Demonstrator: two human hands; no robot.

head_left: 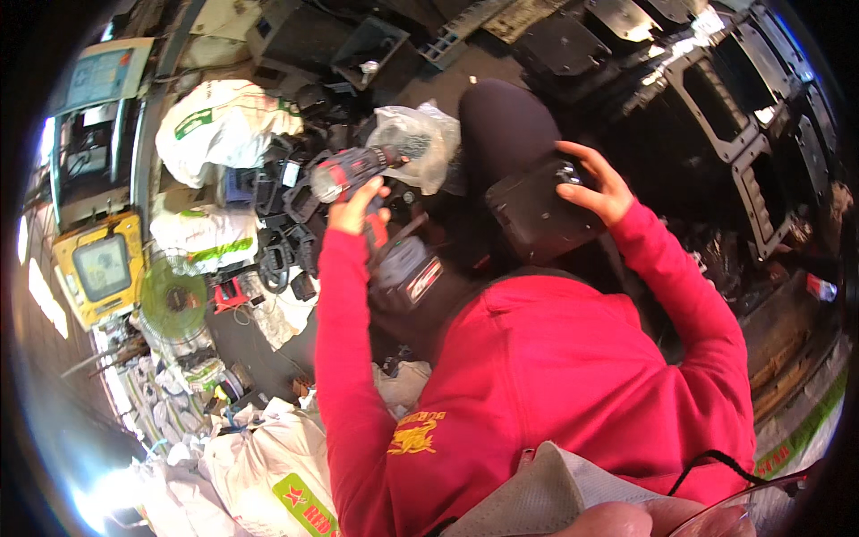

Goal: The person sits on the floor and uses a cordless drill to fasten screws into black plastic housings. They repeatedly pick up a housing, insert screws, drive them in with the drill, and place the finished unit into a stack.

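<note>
My left hand [360, 208] is closed round the handle of a red and black cordless drill [351, 172], whose chuck points right. The drill's large battery [410, 273] hangs below the hand. Against my dark-trousered leg [506, 125] rests a flat black plate [528, 219] with rounded corners. My right hand [601, 190] grips the far right edge of this plate, thumb on top and fingers at the rim. A small shiny round part [569, 172] shows between thumb and fingers; its kind is unclear. Just beyond the chuck lies a clear plastic bag [420, 143] with small dark pieces in it.
Black plastic parts [295, 192] are heaped at the left, beside white sacks [219, 121]. Further left stand a green fan [173, 300] and a yellow-framed screen [103, 268]. Large black frames [716, 98] are stacked at the right. Full sacks [268, 452] lie at the near left.
</note>
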